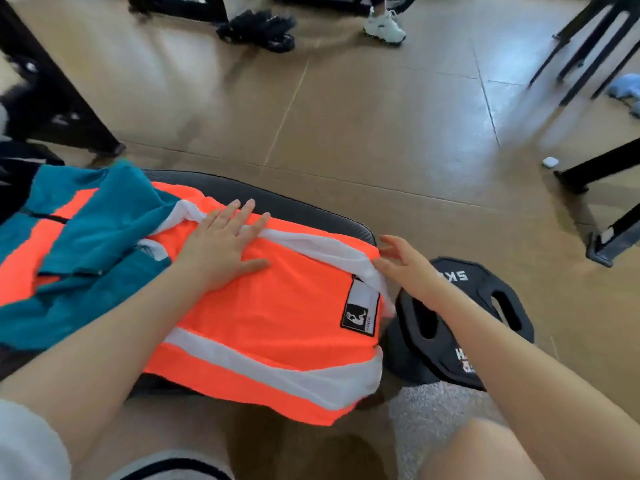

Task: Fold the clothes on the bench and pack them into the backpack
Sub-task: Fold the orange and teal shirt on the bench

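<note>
Head view: weight plate (460, 323) beside bench (311, 211)

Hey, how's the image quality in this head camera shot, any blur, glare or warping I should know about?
In the head view, wide-angle distortion bows the floor seams and frame edges; daylight glare streaks the glossy tan floor at upper right; the black cable pile and white sneaker are motion-smeared; the left hand pressing the neon orange garment with white stripes is fairly sharp; the right hand is slightly soft.
</note>
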{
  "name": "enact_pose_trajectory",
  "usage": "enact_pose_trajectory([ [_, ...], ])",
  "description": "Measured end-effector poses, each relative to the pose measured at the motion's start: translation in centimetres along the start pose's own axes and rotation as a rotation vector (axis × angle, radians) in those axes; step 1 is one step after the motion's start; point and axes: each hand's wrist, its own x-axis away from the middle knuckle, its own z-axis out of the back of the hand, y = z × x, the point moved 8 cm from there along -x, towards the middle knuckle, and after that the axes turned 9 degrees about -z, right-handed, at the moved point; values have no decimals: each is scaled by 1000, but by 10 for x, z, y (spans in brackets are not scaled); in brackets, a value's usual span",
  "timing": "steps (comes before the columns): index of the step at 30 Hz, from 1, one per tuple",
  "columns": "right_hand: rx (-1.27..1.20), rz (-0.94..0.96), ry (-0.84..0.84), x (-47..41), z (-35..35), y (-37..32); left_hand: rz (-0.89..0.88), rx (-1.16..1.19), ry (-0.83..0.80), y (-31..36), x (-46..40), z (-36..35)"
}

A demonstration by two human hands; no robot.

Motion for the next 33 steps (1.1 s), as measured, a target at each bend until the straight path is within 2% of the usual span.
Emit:
enact_pose_trajectory([
  [1, 36, 12, -33, -6, 2, 3, 58, 7, 52, 6, 6, 8],
  [5, 135, 58, -163, -13, 0, 8, 133, 334, 537, 64, 57, 55],
  [8, 68, 41, -226, -6, 1, 13, 277, 590, 679, 115, 104, 63],
  [10, 49, -10, -285, -3, 2, 23, 480, 824, 718, 144, 128, 48],
  [12, 17, -53, -358, 2, 2, 34, 739, 959, 758, 169, 149, 19],
  [15, -109, -97, -465, 4, -3, 50, 1287, 1161, 918, 204, 180, -31],
  [17, -104, -88, -437, 0, 0, 59, 1594, 1337, 981, 234, 189, -54],
  [18, -88, -71, -413, -2, 1, 61, 1664, 1445, 1007, 245, 186, -64],
  [20, -74, -60, -383, -4, 3, 68, 1672, 1677, 1075, 258, 176, -81],
  [22, -74, -49, -389, -5, -2, 69, 1501, 1877, 1026, 264, 154, -93],
  [24, -65, -32, -404, -5, -6, 67, 1374, 1969, 955, 269, 137, -98],
  [30, -117, -26, -352, -5, 8, 73, 1308, 2017, 842, 287, 125, -110],
  [33, -105, 11, -306, -1, 22, 74, 1276, 1934, 751, 300, 135, -108],
])
